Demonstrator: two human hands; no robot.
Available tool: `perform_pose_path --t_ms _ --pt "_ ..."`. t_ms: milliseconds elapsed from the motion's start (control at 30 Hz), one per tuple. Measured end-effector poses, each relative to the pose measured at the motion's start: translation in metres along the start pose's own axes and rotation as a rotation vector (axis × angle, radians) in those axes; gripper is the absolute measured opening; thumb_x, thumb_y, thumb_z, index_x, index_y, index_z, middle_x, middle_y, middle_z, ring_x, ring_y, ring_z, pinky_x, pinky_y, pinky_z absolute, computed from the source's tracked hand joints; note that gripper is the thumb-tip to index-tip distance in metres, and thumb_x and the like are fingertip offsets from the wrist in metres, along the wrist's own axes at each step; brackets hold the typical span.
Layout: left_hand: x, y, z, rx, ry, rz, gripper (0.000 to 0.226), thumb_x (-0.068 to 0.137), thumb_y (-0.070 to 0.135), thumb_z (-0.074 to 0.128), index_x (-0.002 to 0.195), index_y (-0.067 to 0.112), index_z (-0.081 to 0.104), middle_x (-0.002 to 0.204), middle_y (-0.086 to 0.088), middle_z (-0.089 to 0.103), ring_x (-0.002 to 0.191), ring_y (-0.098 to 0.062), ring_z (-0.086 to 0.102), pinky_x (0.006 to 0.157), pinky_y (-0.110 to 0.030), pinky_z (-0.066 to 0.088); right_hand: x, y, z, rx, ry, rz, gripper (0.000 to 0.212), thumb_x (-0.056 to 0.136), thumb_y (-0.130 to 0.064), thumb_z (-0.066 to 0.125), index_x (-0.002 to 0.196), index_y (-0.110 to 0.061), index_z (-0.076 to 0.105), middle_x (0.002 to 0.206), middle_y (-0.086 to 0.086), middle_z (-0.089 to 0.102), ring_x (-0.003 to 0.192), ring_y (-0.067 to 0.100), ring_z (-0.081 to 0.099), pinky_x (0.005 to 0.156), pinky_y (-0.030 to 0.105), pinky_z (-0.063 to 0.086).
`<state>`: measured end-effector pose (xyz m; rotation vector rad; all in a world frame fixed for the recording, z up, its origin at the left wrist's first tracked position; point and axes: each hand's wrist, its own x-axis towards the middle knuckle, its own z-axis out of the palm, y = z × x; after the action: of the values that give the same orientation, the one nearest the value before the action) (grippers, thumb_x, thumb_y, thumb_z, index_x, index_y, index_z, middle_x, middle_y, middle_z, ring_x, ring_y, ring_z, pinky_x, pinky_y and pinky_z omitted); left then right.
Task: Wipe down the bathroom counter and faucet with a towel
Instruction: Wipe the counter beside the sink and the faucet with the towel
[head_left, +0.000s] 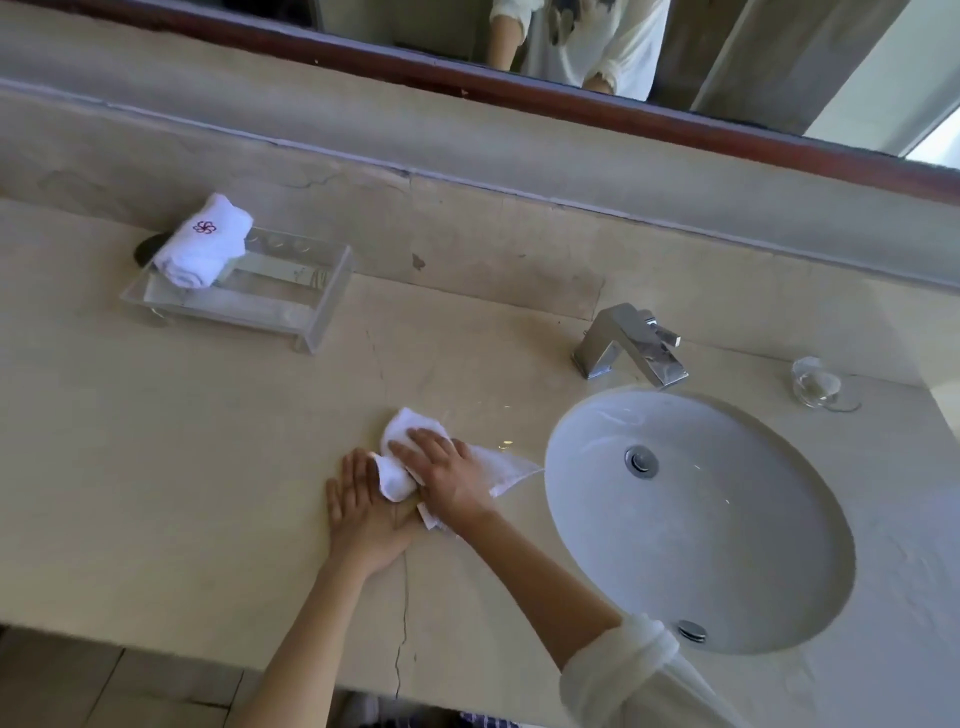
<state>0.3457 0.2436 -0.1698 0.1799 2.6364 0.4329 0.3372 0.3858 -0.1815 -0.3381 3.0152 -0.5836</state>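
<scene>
A white towel (400, 431) lies bunched on the beige stone counter (208, 441), left of the sink. My right hand (447, 473) presses flat on top of the towel, fingers straight and pointing left. Just to its left, my left hand (363, 514) rests flat on the counter, its fingers touching the towel's near edge. The chrome faucet (631, 345) stands behind the sink, well away from both hands.
An oval white sink (753, 571) is sunk into the counter on the right. A clear acrylic tray (291, 296) at the back left carries a rolled white towel (205, 241). A small glass dish (818, 384) sits right of the faucet. A mirror runs above.
</scene>
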Motion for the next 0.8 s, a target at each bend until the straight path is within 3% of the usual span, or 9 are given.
perform_pose_path --t_ms 67,133,200,300,400,533,667,733,800 --pt "0.004 -0.001 0.002 0.05 0.013 0.0 0.122 0.052 0.081 0.005 0.147 0.008 -0.02 0.156 -0.006 -0.023 0.144 -0.021 -0.024 0.116 -0.043 -0.016 0.012 0.017 -0.011 -0.056 -0.017 0.053 0.068 0.077 -0.017 0.061 0.141 -0.025 0.039 0.146 0.006 0.041 0.136 0.024 0.036 0.098 0.044 0.04" --pt "0.007 -0.003 0.002 0.089 -0.022 -0.022 0.118 0.061 0.082 0.013 0.147 0.008 -0.019 0.156 -0.008 -0.025 0.143 -0.021 -0.027 0.116 -0.043 -0.017 0.021 0.043 -0.031 -0.092 -0.023 0.14 0.079 0.077 -0.011 0.066 0.146 -0.026 0.03 0.153 0.005 0.028 0.142 0.023 0.023 0.107 0.045 0.031" --pt "0.007 -0.001 0.0 0.102 -0.029 -0.026 0.115 0.067 0.082 0.018 0.146 0.008 -0.02 0.155 -0.007 -0.028 0.142 -0.021 -0.029 0.109 -0.038 -0.028 0.022 0.08 -0.05 -0.122 0.025 0.258 0.071 0.083 -0.011 0.059 0.146 -0.027 0.029 0.154 0.004 0.025 0.142 0.022 0.021 0.109 0.043 0.028" --pt "0.007 0.003 -0.005 0.125 -0.04 -0.016 0.125 0.046 0.081 -0.002 0.146 0.008 -0.022 0.153 -0.007 -0.031 0.141 -0.021 -0.031 0.086 -0.029 -0.043 0.006 0.14 -0.075 -0.112 0.161 0.451 0.061 0.085 -0.006 0.053 0.141 -0.025 0.04 0.149 0.009 0.035 0.137 0.029 0.031 0.099 0.043 0.035" --pt "0.006 0.004 -0.008 0.146 -0.056 -0.032 0.123 0.049 0.082 -0.001 0.145 0.008 -0.024 0.153 -0.008 -0.033 0.141 -0.022 -0.032 0.084 -0.03 -0.044 -0.005 0.167 -0.087 -0.114 0.184 0.525 0.057 0.085 -0.002 0.053 0.137 -0.023 0.047 0.142 0.013 0.043 0.129 0.034 0.04 0.089 0.043 0.04" --pt "0.005 0.005 -0.009 0.144 -0.077 -0.028 0.111 0.076 0.079 0.026 0.145 0.007 -0.023 0.153 -0.009 -0.033 0.141 -0.023 -0.032 0.083 -0.03 -0.044 -0.004 0.112 -0.066 -0.023 0.237 0.627 0.044 0.088 -0.012 0.04 0.129 -0.022 0.051 0.129 0.012 0.05 0.12 0.033 0.044 0.087 0.043 0.039" --pt "0.002 0.008 -0.009 0.134 -0.062 -0.026 0.125 0.046 0.08 -0.001 0.147 0.007 -0.019 0.155 -0.011 -0.028 0.142 -0.024 -0.029 0.085 -0.032 -0.044 -0.023 0.016 -0.028 0.033 0.151 0.4 0.068 0.077 -0.03 0.009 0.132 -0.024 0.05 0.132 0.007 0.05 0.125 0.03 0.041 0.094 0.042 0.034" --pt "0.002 0.01 -0.009 0.15 -0.058 -0.03 0.124 0.047 0.078 -0.002 0.147 0.006 -0.017 0.156 -0.014 -0.024 0.143 -0.027 -0.026 0.093 -0.038 -0.038 -0.01 -0.011 -0.022 0.02 0.05 0.303 0.06 0.085 -0.026 0.014 0.137 -0.027 0.045 0.142 0.007 0.04 0.132 0.029 0.032 0.102 0.041 0.028" --pt "0.004 0.012 -0.01 0.178 -0.068 -0.048 0.117 0.062 0.079 0.013 0.148 0.004 -0.014 0.157 -0.016 -0.017 0.145 -0.03 -0.019 0.11 -0.048 -0.021 0.02 -0.012 -0.024 -0.005 -0.014 0.226 0.044 0.095 -0.023 0.034 0.137 -0.028 0.044 0.146 0.007 0.036 0.136 0.028 0.026 0.105 0.04 0.023"
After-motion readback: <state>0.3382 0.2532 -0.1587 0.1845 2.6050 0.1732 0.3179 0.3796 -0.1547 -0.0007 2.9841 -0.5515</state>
